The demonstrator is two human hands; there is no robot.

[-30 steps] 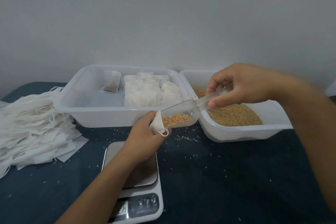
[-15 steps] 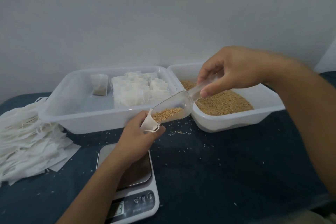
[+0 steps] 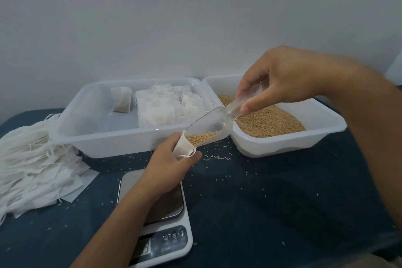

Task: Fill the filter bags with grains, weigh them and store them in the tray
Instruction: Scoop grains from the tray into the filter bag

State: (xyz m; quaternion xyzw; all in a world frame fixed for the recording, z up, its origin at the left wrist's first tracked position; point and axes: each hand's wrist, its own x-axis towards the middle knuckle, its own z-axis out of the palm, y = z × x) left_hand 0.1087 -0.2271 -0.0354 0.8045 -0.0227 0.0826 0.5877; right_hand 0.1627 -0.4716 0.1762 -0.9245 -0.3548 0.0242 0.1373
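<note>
Where the dark blue table [image 3: 282, 202] meets the left edge, a heap of empty filter bags [image 3: 32, 163] lies spread out, just beside the clear storage tray [image 3: 87, 115], which holds one filled bag [image 3: 121, 99] standing apart and a packed group of filled bags [image 3: 169, 104]. Below it sits a white digital scale [image 3: 161, 235], the forearm crossing above its steel plate. Over the scale's far end the left hand [image 3: 171, 167] is curled round an open filter bag [image 3: 185, 144], pinching it upright. A clear plastic scoop [image 3: 208, 130], tilted down, touches the bag's mouth with grains [image 3: 202, 137] at its lip. The right hand [image 3: 282, 80] pinches the scoop's handle above the white grain tub [image 3: 304, 137]. Loose grains dot the table.
</note>
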